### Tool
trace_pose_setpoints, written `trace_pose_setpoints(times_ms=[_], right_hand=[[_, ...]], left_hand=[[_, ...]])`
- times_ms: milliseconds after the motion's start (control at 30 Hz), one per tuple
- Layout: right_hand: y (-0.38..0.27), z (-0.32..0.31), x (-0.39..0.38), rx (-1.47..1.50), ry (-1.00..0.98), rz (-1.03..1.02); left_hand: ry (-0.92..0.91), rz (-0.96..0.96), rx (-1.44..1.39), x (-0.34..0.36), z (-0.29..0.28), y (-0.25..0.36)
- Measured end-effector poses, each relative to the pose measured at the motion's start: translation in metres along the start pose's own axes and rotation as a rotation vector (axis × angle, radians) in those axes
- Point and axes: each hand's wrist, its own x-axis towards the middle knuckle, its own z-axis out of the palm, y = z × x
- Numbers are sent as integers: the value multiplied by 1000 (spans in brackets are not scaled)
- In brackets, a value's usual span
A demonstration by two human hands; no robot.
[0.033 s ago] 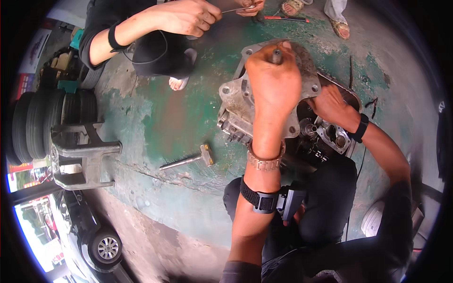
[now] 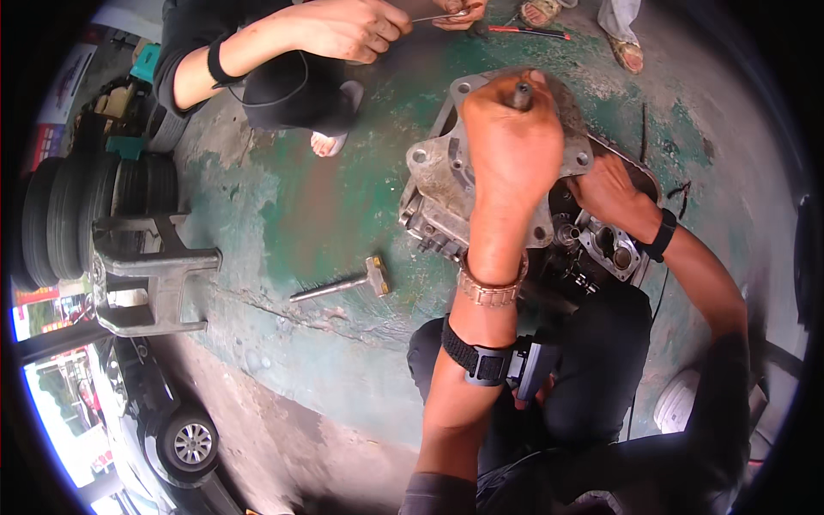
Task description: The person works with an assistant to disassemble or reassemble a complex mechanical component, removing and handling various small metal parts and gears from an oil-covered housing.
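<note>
My left hand (image 2: 513,150) is closed round a metal shaft (image 2: 522,93), whose round end pokes up from the fist. Below the fist lies a grey cast-metal housing (image 2: 433,176) with bolt holes along its flange. My right hand (image 2: 609,190) is at the housing's right edge, with curled fingers partly hidden against it. Beneath and to the right is an open metal case (image 2: 648,184) with machined parts (image 2: 608,249) in it. A hammer (image 2: 376,276) lies on the floor to the left.
Across from me a person's hand (image 2: 352,30) holds a thin metal rod (image 2: 438,17). A red-and-black tool (image 2: 528,32) lies at the far side, near another person's feet (image 2: 628,56). A plastic stool (image 2: 154,275), stacked tyres (image 2: 73,219) and a car (image 2: 163,429) are at left.
The view has shifted slightly. Both hands stay on the same parts, and the hammer lies where it was.
</note>
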Motion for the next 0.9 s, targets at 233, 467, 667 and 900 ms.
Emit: trace_pose_setpoints(times_ms=[233,467,667,900], right_hand=[[6,2,-5,8,9,26],[6,-10,-7,68,-38,46],[6,2,-10,-56,-144,60],[0,-9,-4,39,-64,46]], left_hand=[[-20,-88,-9,1,15,-11],[-46,110,112,3,27,-13],[-33,14,83,1,23,-14],[-5,-66,-37,14,5,-26]])
